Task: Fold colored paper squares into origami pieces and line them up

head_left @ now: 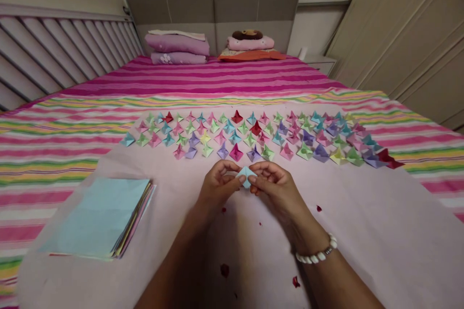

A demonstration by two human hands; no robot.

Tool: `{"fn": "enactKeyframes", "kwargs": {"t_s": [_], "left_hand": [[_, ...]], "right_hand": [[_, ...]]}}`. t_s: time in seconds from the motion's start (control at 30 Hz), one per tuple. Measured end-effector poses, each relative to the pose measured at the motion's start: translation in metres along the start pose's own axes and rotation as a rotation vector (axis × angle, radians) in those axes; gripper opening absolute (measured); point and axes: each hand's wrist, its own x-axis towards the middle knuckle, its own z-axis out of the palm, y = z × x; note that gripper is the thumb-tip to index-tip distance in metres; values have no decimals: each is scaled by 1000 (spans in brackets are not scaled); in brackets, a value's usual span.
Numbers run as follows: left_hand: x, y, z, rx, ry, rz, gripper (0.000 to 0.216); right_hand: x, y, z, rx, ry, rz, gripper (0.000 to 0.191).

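Observation:
Between my two hands is a small light-blue folded paper (246, 175), diamond-shaped with a crease down its middle. My left hand (222, 182) pinches its left corner between thumb and fingers. On the other side, my right hand (270, 181) grips the right corner the same way; a white bead bracelet (317, 256) circles that wrist. Just beyond my fingers stand rows of folded paper boats (236, 151) in pink, green, blue, purple, yellow and red. The fingertips behind the blue paper are partly hidden.
A stack of coloured paper sheets (101, 217), light blue on top, lies at the left on the pale board (174, 260). Small red scraps (224, 270) are scattered near my forearms. The board rests on a striped bed (32, 164); folded bedding (177, 48) is at the headboard.

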Motion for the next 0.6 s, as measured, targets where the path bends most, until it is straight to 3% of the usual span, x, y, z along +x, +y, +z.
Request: {"fn": "enactKeyframes", "kwargs": {"t_s": [0.4,0.6], "left_hand": [[0,-1,-4,-2,-106,-6,29],[0,0,-9,15,-148,-75,32]], "right_hand": [[-1,-1,0,-7,-22,19,20],[-2,-1,0,-13,-17,50,24]]}}
